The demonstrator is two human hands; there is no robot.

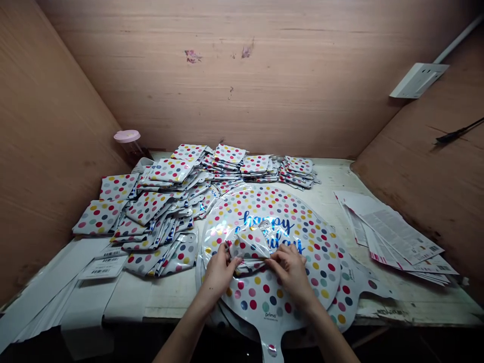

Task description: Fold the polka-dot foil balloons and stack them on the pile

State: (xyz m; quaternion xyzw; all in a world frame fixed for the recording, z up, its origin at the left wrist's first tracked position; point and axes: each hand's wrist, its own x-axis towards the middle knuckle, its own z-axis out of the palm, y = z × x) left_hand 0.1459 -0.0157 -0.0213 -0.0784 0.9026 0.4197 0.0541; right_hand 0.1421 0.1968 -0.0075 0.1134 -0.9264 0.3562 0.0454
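Between my hands is a partly folded foil balloon [249, 244], white with coloured dots. My left hand [220, 269] pinches its left side, thumb in front. At its right edge, the fingers and thumb of my right hand [289, 269] are closed on the foil. Beneath it lies a flat round foil balloon [264, 292] with dots, blue "happy" lettering and a tail pointing toward me. More flat balloons [346, 287] are stacked under that one, one tail sticking out to the right. The folded balloon covers part of the lettering.
Piles of folded dotted balloons [151, 212] fill the left and back of the table. Printed card sheets [393, 227] lie at right. Barcode labels [104, 266] and white paper strips [49, 292] are at front left. A pink-lidded cup [127, 136] stands in the back left corner. Wooden walls [245, 101] enclose the table.
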